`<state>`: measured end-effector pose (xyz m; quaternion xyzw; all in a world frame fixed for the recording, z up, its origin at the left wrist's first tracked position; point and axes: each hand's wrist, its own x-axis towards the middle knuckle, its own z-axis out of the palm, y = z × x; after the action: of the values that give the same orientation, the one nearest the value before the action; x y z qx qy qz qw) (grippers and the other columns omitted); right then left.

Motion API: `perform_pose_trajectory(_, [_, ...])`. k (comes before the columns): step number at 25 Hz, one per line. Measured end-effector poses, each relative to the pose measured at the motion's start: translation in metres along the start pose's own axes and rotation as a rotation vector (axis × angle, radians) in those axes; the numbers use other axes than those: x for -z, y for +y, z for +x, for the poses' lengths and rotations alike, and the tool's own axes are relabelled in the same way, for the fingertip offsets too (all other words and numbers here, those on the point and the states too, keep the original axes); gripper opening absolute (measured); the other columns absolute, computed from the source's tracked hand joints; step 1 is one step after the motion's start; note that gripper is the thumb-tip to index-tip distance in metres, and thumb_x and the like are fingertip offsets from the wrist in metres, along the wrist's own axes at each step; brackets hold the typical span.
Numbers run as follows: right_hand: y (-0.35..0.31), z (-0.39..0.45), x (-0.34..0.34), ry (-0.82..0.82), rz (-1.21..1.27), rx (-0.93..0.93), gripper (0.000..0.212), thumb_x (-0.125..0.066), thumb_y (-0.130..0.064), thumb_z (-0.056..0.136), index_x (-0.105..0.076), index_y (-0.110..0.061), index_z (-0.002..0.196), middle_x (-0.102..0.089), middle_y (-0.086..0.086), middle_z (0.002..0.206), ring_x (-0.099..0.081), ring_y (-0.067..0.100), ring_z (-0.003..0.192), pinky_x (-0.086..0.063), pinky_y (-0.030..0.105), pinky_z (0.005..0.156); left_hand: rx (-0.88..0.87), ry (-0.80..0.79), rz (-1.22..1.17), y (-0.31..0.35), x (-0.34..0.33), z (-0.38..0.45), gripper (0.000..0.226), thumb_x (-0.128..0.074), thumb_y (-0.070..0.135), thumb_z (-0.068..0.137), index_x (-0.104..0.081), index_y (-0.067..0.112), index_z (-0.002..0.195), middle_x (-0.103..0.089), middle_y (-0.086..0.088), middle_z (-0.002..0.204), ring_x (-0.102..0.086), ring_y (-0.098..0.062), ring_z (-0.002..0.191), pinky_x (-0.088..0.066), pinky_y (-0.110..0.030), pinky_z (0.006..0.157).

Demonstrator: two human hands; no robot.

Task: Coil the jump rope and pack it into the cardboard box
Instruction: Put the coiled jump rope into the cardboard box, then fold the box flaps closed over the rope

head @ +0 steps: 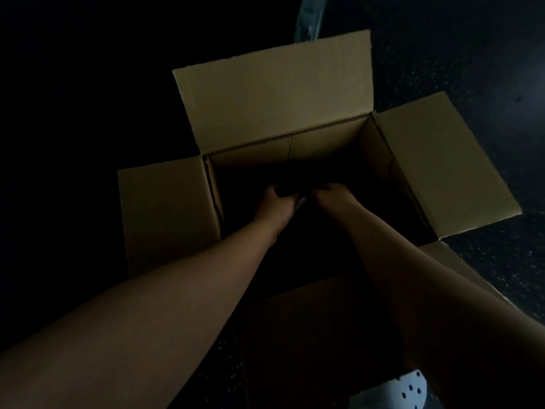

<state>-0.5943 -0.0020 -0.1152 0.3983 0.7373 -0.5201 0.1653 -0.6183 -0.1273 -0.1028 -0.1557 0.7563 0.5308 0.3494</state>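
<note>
The cardboard box [274,93] stands open on the floor with its four flaps spread out. Its inside is very dark. Both my arms reach down into it. My left hand [278,205] is curled into a fist low in the middle of the box, with a small pale piece of the jump rope [300,203] showing at its fingers. My right hand [333,197] is close beside it, fingers bent down into the shadow, so its grip is hidden. The rest of the rope is lost in the dark.
The dark speckled floor [486,69] surrounds the box. A white shoe with holes [404,391] shows at the bottom edge, beside the near flap [309,335]. A pale upright object [308,19] stands behind the far flap.
</note>
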Motion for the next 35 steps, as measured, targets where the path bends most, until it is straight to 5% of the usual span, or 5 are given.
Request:
perform_pose_trajectory(5, [-0.028, -0.034, 0.021, 0.026, 0.054, 0.067, 0.028, -0.061, -0.029, 0.095, -0.074, -0.014, 0.114, -0.076, 0.010, 0.109, -0.072, 0.029, 0.099, -0.059, 0.046, 0.093, -0.102, 0.087, 0.011, 0.023, 0.016, -0.028, 0.051, -0.065, 0.030, 0.098, -0.052, 0.019, 0.145, -0.056, -0.007, 0.145, -0.057, -0.026, 0.127, -0.043, -0.029, 0.087])
perform_pose_trajectory(15, [-0.080, -0.125, 0.110, 0.168, -0.290, 0.178, 0.044, -0.043, -0.043, 0.098, -0.067, -0.014, 0.121, -0.069, 0.014, 0.111, -0.064, 0.029, 0.093, -0.044, 0.031, 0.069, -0.233, 0.617, 0.208, 0.078, 0.076, -0.117, 0.050, -0.063, 0.040, 0.087, -0.057, 0.021, 0.134, -0.056, -0.008, 0.139, -0.057, -0.032, 0.123, -0.045, -0.042, 0.101])
perform_pose_trajectory(21, [-0.057, -0.117, 0.150, 0.336, -0.512, 0.124, 0.052, -0.042, -0.051, 0.099, -0.058, -0.021, 0.137, -0.040, 0.021, 0.154, -0.034, 0.046, 0.141, -0.033, 0.056, 0.113, -0.095, 0.728, 0.361, 0.066, 0.105, -0.115, 0.074, -0.063, 0.050, 0.087, -0.038, 0.019, 0.149, -0.044, -0.017, 0.150, -0.048, -0.041, 0.131, -0.043, -0.051, 0.104])
perform_pose_trajectory(28, [-0.024, -0.099, 0.176, 0.348, -0.580, -0.050, 0.066, -0.054, -0.059, 0.094, -0.049, -0.021, 0.148, -0.027, 0.020, 0.161, -0.032, 0.051, 0.141, -0.027, 0.061, 0.114, 0.258, 0.720, 0.277, 0.030, 0.126, -0.085, 0.110, -0.071, 0.067, 0.076, -0.020, 0.017, 0.160, -0.021, -0.021, 0.165, -0.023, -0.046, 0.150, -0.024, -0.057, 0.122])
perform_pose_trajectory(35, [-0.028, -0.128, 0.165, 0.573, -0.734, 0.130, 0.047, -0.058, -0.051, 0.092, -0.061, -0.021, 0.128, -0.031, 0.017, 0.153, -0.033, 0.049, 0.134, -0.029, 0.060, 0.110, 0.014, 0.945, 0.448, 0.053, 0.107, -0.121, 0.076, -0.068, 0.043, 0.084, -0.036, 0.012, 0.146, -0.039, -0.019, 0.148, -0.041, -0.041, 0.132, -0.038, -0.052, 0.105])
